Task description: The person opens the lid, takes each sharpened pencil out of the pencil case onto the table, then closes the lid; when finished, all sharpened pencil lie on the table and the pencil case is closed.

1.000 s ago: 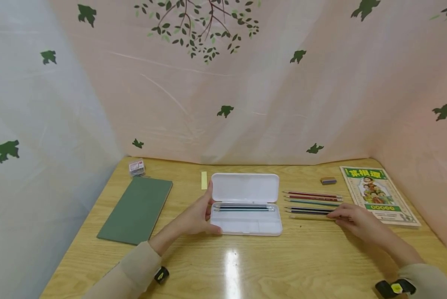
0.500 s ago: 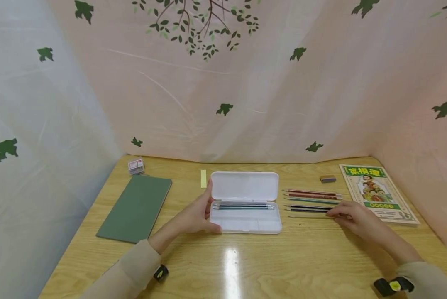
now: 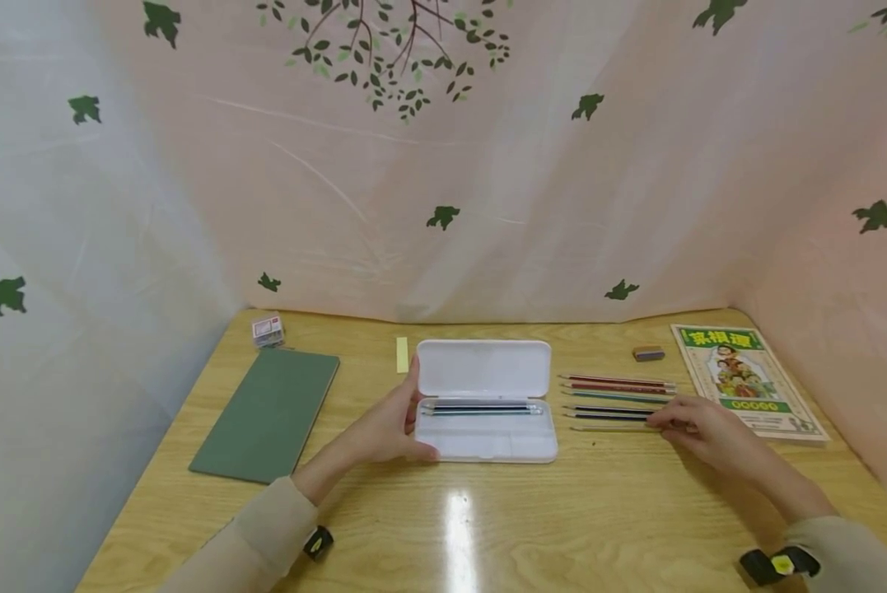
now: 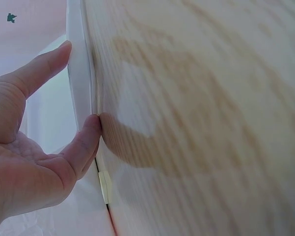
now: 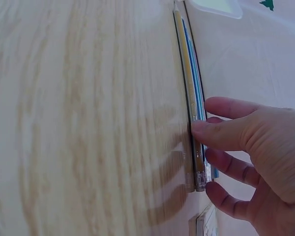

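Note:
A white pencil case lies with its lid raised, and two dark pencils rest in its back compartment. My left hand holds the left end of the case, thumb at the front corner and fingers by the hinge side. To the right, several pencils lie side by side on the table, red, green and black. My right hand is at their eraser ends, pinching the yellow pencil, the nearest of the row, between thumb and forefinger. Its other fingers are spread apart in the right wrist view.
On the left lies a green notebook, a small box behind it. A yellow paper strip is behind my left hand. An eraser and an illustrated book are at the back right. Patterned cloth encloses the table.
The view has shifted slightly. Both hands keep nearly the same places, the left at the case and the right at the pencils' eraser ends.

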A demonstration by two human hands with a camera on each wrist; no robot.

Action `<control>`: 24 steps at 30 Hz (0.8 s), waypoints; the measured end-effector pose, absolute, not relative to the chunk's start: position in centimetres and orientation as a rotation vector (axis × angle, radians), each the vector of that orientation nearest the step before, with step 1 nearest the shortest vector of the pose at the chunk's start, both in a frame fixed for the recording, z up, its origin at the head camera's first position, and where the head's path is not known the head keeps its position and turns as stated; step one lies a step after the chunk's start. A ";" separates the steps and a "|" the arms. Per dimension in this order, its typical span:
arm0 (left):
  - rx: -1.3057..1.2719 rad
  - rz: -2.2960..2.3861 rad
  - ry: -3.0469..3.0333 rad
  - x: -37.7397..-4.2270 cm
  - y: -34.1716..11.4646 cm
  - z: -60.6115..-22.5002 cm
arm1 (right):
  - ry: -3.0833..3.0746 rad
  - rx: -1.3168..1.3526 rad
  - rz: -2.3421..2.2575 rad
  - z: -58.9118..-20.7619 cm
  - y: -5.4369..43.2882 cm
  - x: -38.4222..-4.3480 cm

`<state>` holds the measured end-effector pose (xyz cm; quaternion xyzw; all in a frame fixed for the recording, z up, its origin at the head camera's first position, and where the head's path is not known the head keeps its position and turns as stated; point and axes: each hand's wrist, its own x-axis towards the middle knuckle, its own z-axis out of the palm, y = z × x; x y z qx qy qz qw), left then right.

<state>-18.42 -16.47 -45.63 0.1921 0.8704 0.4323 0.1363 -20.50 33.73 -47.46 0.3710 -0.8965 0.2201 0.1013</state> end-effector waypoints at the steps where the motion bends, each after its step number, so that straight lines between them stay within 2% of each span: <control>1: 0.554 1.253 2.518 -18.4 -16.5 -45.7 | -2.664 1.085 0.667 -47.3 33.7 -20.5; 11: 0.564 1.276 2.510 -18.2 -16.4 -45.6 | -2.603 1.043 0.861 -45.4 31.8 -20.3; 18: 0.562 1.300 2.484 -18.4 -16.4 -45.9 | -2.526 1.074 0.831 -43.5 27.6 -20.7; 24: 0.571 1.331 2.457 -18.4 -16.4 -45.9 | -2.536 1.125 0.759 -43.5 23.5 -21.5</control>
